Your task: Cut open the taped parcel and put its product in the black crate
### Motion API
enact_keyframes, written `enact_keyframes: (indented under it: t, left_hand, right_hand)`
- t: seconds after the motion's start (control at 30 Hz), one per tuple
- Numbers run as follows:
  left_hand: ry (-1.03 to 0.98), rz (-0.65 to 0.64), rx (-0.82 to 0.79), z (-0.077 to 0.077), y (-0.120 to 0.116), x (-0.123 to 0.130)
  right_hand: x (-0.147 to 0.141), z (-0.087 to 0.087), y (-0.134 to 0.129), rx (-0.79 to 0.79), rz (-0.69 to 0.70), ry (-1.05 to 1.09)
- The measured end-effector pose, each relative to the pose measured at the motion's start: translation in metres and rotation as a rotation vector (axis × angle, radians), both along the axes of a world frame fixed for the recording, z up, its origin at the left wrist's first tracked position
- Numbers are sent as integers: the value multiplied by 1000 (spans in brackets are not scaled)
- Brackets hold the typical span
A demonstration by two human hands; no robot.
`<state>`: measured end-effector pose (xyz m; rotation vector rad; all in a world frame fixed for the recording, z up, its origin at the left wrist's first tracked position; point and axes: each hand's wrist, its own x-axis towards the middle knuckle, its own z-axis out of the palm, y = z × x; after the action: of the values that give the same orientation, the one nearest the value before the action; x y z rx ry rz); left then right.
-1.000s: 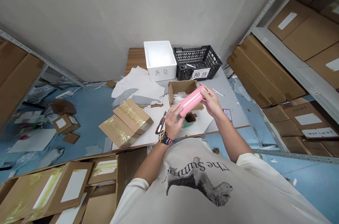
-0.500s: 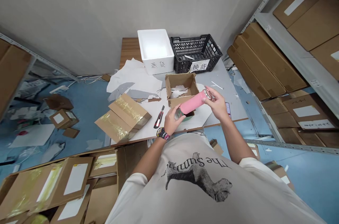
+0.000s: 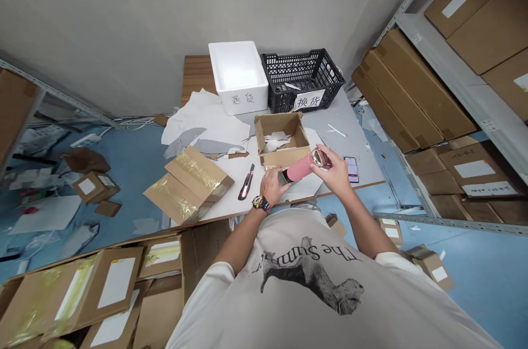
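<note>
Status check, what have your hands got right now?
Left hand and right hand both on pink bottle. Open cardboard box just beyond it. Utility knife lying left of the left hand.

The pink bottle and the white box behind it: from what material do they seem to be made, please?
The pink bottle looks like coated metal, probably steel: smooth satin surface, mirror-bright silver end. The white box looks like matt expanded foam, judging by its thick, soft-looking walls.
</note>
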<state>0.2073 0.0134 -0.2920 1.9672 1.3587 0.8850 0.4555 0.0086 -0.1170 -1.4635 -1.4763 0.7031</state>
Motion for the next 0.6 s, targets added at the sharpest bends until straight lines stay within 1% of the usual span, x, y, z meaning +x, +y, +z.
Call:
enact_keyframes:
  t: [0.13, 0.4, 0.5, 0.6]
  left_hand:
    - [0, -30, -13, -5, -1, -3]
    - [-19, -107, 0, -10, 3, -2]
    - [-4, -81, 26, -16, 2, -1]
    - [10, -33, 59, -24, 1, 0]
  right_hand:
    - [6, 5, -3, 9, -5, -49]
    - [-3, -3, -9, -3, 56, -72]
    - [-3, -7, -7, 48, 77, -124]
    - [-5, -18, -5, 106, 125, -198]
